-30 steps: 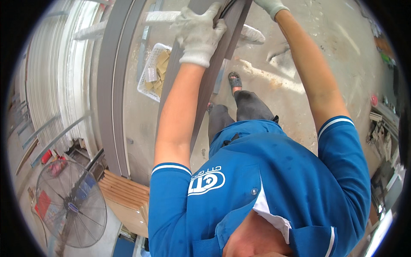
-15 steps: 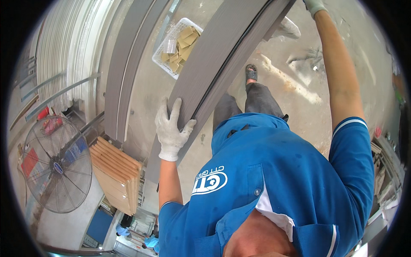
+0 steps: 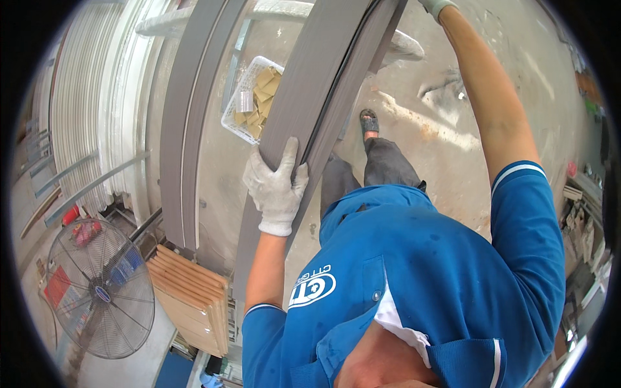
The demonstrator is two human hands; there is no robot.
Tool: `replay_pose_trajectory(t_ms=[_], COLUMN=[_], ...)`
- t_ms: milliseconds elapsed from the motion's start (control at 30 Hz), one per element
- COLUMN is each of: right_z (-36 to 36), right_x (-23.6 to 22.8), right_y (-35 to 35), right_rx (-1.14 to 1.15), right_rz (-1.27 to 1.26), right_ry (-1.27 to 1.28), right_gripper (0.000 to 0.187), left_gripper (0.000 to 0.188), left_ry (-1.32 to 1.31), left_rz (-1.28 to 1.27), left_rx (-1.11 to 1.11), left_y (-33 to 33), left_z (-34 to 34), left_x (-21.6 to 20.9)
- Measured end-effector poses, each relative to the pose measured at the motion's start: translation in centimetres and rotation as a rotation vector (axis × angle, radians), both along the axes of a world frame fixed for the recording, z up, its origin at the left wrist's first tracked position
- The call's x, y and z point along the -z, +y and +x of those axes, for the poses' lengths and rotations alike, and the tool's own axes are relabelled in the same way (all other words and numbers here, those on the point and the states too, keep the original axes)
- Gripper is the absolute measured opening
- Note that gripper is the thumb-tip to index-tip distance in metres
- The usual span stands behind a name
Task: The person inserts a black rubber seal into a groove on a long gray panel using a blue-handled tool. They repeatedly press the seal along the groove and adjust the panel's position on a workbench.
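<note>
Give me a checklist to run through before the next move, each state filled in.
1. Left hand on the grey profile: ok, gloved and resting on it.
2. Right hand grip: cannot tell, cut off by the top edge.
3. Profile's far end supported: cannot tell, out of view.
4. Sturdy footwear: not ok, a sandal shows.
5. Fan apart from the profile: ok, off to the left.

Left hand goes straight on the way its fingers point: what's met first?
The grey plank: the left hand appears to rest on it, pointing up the picture along its face, beside the black strip. Nothing else shows in that line, though depth is unclear.
</note>
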State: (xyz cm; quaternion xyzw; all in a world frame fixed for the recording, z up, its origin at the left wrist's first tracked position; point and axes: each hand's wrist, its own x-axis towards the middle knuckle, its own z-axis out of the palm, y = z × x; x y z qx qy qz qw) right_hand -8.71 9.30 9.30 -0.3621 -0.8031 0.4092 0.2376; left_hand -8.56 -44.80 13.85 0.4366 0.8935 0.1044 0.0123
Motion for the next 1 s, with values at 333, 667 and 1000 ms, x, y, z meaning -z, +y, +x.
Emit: replay_pose_trajectory(t_ms=[333,667,1000], right_z=[0.2,0.8,0.6], right_x=[-0.5,-1.6,-3.9], right_y=[-1.4,-2.7,-1.8], right_rx=[0.071,0.088,0.047], right_rz=[0.075,0.084,-0.661], right_ry=[-0.034,-0.119,0.165], right_gripper=[0.028,0.031,0.016], left_gripper=[0.053,0.048,0.052], left_ry=[0.07,0.034,0.066], left_rz=[0.112,0.088,0.189], left_rx=[0.11,0.086,0.077], left_y=[15.9,26.2,29.9], left_z=[-4.6,-7.1,-8.1], left_x=[0.8,0.6,0.9])
